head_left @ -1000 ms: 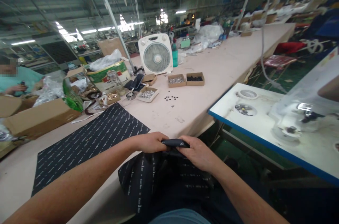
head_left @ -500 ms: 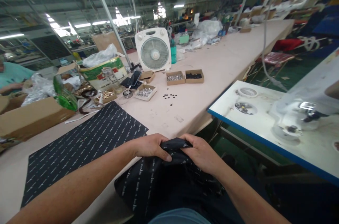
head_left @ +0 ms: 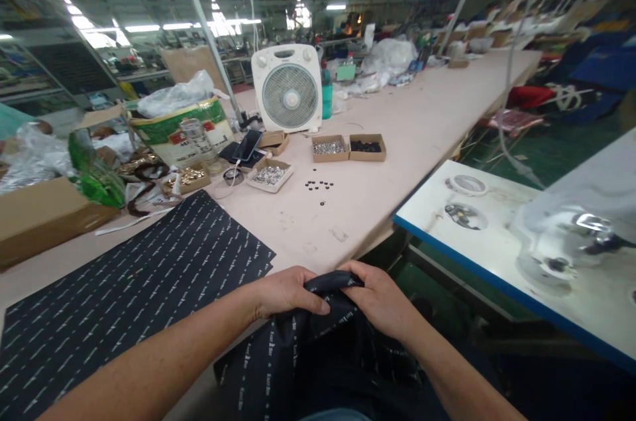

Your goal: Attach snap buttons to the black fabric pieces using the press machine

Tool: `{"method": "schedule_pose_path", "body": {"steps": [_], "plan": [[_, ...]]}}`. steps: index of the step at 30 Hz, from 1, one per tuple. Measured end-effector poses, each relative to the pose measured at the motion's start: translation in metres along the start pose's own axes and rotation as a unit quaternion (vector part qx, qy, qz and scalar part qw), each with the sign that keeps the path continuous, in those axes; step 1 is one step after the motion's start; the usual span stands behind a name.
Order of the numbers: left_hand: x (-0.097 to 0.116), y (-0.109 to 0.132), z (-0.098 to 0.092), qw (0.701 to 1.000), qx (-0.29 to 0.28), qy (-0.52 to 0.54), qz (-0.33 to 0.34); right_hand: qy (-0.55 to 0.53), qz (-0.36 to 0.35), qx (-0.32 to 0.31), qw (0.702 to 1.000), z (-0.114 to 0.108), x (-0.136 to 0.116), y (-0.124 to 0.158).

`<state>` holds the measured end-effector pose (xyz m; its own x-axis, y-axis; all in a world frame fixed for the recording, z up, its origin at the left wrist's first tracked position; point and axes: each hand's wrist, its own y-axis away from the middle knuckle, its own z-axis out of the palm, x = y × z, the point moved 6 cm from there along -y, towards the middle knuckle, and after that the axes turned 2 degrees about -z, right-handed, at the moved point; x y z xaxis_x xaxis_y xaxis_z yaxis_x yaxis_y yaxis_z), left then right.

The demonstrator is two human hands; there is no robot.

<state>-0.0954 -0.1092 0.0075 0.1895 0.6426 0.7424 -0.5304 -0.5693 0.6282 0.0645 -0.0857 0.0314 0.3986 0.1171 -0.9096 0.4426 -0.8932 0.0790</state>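
Black fabric with white printed lettering (head_left: 278, 348) hangs over my lap at the table's near edge, its upper edge bunched into a fold. My left hand (head_left: 288, 292) grips that fold from the left, thumb on top. On the right side of the fold, my right hand (head_left: 380, 295) is closed on the same fabric, its fingertips partly hidden by the cloth. The two hands are a short gap apart. Another printed black sheet (head_left: 149, 275) lies flat on the table to the left, partly behind my left forearm.
Small black rings (head_left: 318, 185) lie scattered on the table (head_left: 412, 116). Behind them are boxes of metal parts (head_left: 328, 148), black parts (head_left: 366, 146), a phone (head_left: 247, 146) and a white fan (head_left: 291, 93). A white sewing machine table (head_left: 477, 235) stands right.
The view has shifted slightly, so the flat sheet and cartons appear further left. Both hands keep their grip, and the folded fabric between them has changed shape a little.
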Motion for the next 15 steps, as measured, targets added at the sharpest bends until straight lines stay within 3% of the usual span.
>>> {"method": "schedule_pose_path", "body": {"steps": [6,12,15], "plan": [[0.006,-0.015,-0.003,0.995,0.008,0.003,0.095,-0.025,0.038,-0.038,0.998,-0.005,0.006,-0.018],[0.01,-0.022,0.002,0.98,0.015,-0.063,0.186,-0.126,0.032,-0.192,0.973,-0.03,-0.007,-0.039],[0.006,-0.027,0.005,0.979,0.017,-0.067,0.191,-0.123,0.033,-0.104,0.986,-0.05,-0.003,-0.08]]}}
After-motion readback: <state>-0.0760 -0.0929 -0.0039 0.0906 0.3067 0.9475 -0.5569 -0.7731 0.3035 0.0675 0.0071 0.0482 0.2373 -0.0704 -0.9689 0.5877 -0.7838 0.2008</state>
